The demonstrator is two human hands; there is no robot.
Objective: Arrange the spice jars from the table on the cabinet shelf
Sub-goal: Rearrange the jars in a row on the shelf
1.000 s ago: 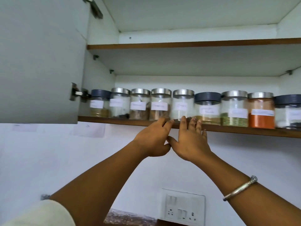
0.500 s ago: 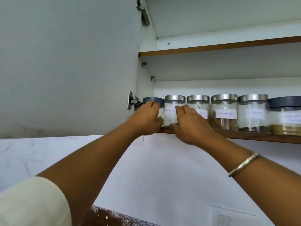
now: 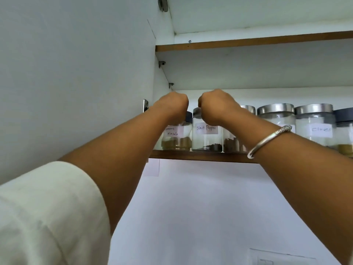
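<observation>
A row of labelled glass spice jars stands on the lower cabinet shelf (image 3: 200,156). At its left end is the dark-lidded Garam Masala jar (image 3: 177,139), and my left hand (image 3: 172,106) curls over its lid from above. Touching that jar on the right is the Black Pepper jar (image 3: 207,140); my right hand (image 3: 215,108) curls over its silver lid. Both hands' fingers are hidden behind the knuckles. Further right stand a jar of brown sticks (image 3: 233,145), a silver-lidded jar (image 3: 275,116) and the Cloves jar (image 3: 315,131).
The open white cabinet door (image 3: 76,73) fills the left, with its hinge beside my left wrist. An upper shelf (image 3: 248,42) runs above. A dark-lidded jar (image 3: 345,131) is cut off at the right edge. White wall lies below, with a switch plate (image 3: 277,259) low right.
Both hands rose from the fronts of the leftmost jars to the tops of their lids. The view moved closer and a little left.
</observation>
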